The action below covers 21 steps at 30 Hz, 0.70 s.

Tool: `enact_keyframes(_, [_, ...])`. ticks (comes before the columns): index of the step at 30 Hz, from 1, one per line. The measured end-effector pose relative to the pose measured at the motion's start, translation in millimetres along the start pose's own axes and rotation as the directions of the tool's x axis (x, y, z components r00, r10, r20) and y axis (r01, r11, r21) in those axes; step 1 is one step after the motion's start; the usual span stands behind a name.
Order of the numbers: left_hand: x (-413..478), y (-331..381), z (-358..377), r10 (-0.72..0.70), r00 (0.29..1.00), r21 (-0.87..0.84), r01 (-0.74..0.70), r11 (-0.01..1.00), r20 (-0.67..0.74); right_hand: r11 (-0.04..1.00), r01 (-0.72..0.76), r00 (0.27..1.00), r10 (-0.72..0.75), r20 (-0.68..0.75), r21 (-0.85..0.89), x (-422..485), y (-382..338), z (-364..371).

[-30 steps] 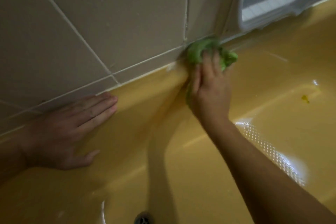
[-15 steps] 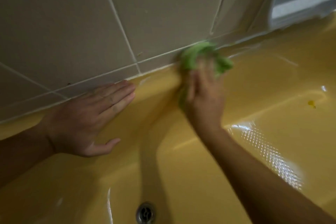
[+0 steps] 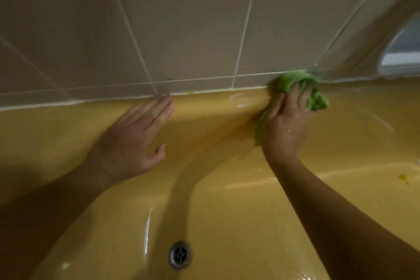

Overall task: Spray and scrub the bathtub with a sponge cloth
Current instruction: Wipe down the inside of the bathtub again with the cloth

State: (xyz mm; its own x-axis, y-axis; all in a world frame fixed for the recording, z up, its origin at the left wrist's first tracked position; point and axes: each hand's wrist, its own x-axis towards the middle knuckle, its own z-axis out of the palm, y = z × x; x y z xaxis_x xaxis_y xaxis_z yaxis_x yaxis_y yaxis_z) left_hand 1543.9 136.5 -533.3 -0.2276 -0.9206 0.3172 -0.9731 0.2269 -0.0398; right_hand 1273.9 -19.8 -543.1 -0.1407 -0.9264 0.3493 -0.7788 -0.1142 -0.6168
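The yellow bathtub fills the lower part of the head view, its far rim meeting the tiled wall. My right hand presses a crumpled green sponge cloth against that far rim at the wall joint, fingers spread over the cloth; green folds stick out above, right of and below the hand. My left hand lies flat on the rim to the left, fingers straight and together, tips touching the wall joint. No spray bottle is in view.
Beige wall tiles with pale grout rise behind the rim. A metal drain sits low in the tub wall. A small yellow speck lies on the tub at the right. A pale curved fitting shows at the upper right.
The view has swung left and down, so both hands sit further right in frame. My right hand stays on the cloth at the rim joint; my left hand stays flat on the rim.
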Motion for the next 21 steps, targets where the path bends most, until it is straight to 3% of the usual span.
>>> enact_keyframes(2, [-32, -8, -7, -0.134, 0.991, 0.053, 0.135, 0.989, -0.028, 0.999, -0.003, 1.000, 0.004, 0.018, -0.037, -24, -30, 10])
enact_keyframes(6, [-63, -1, -10, -0.322, 0.946, 0.129, 0.324, 0.937, -0.038, 0.977, 0.213, 0.968, -0.207, 0.139, -0.026, -104, -107, 42])
enact_keyframes(10, [-84, 14, -11, -0.505, 0.861, 0.148, 0.507, 0.849, -0.054, 0.942, 0.328, 0.913, -0.298, 0.277, -0.067, -103, -101, 36])
enact_keyframes(13, [-82, 27, -14, -0.671, 0.736, 0.082, 0.677, 0.731, -0.094, 0.984, 0.166, 0.959, -0.146, 0.243, -0.067, -78, -82, 18])
enact_keyframes(15, [-73, 34, -17, -0.757, 0.646, 0.024, 0.762, 0.647, -0.099, 0.992, 0.106, 0.972, -0.089, 0.218, -0.069, -89, -105, 20])
enact_keyframes(18, [-69, 43, -22, -0.835, 0.548, 0.013, 0.836, 0.548, -0.054, 0.954, 0.297, 0.927, -0.275, 0.255, -0.051, -140, -162, 43])
enact_keyframes(21, [-83, 56, -25, -0.897, 0.431, 0.005, 0.902, 0.433, -0.099, 0.945, 0.325, 0.871, -0.290, 0.396, -0.024, -171, -197, 53])
